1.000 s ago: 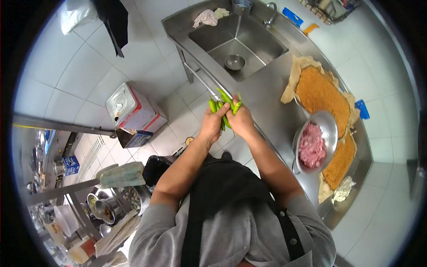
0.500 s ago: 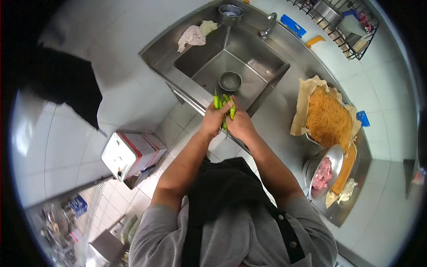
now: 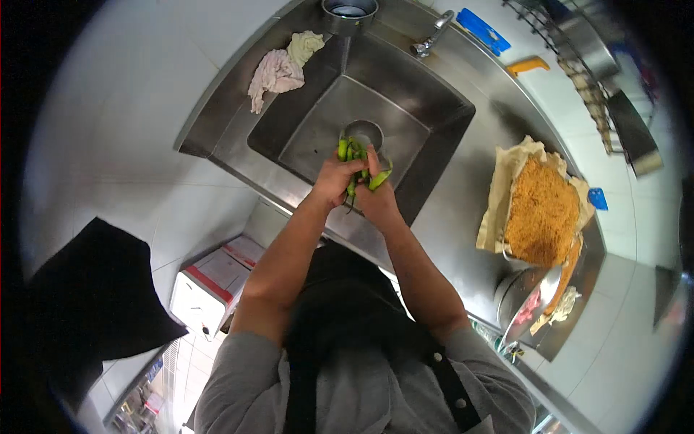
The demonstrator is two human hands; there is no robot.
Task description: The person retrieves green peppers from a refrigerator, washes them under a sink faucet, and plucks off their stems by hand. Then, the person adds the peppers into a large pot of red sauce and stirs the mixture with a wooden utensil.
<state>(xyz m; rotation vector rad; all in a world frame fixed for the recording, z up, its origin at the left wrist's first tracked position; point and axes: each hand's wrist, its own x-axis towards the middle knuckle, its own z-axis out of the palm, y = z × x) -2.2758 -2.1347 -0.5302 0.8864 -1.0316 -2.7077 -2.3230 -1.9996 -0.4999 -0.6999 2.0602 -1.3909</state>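
Observation:
Several green chili peppers [image 3: 352, 153] are bunched between my two hands over the near side of a steel sink [image 3: 289, 155]. My left hand [image 3: 334, 181] is closed around the bunch from the left, thumb across it. On the other side, my right hand [image 3: 379, 199] is closed on peppers too, one of them sticking out to the right. Thin stems hang below the fingers. Just beyond the peppers, the round sink drain [image 3: 367, 132] shows in part; my hands and the peppers cover the rest of that area.
Crumpled cloths [image 3: 278, 72] and a metal pot [image 3: 350, 16] sit on the sink's far-left rim, near a faucet [image 3: 432, 35]. On the right counter are a crumb-coated tray [image 3: 542, 210] lined with paper and a colander [image 3: 546, 304] of pink meat. A wire rack [image 3: 585, 87] hangs upper right.
My hands with the peppers have moved forward, from the sink's front edge to over the basin. The camera view has shifted closer to the sink.

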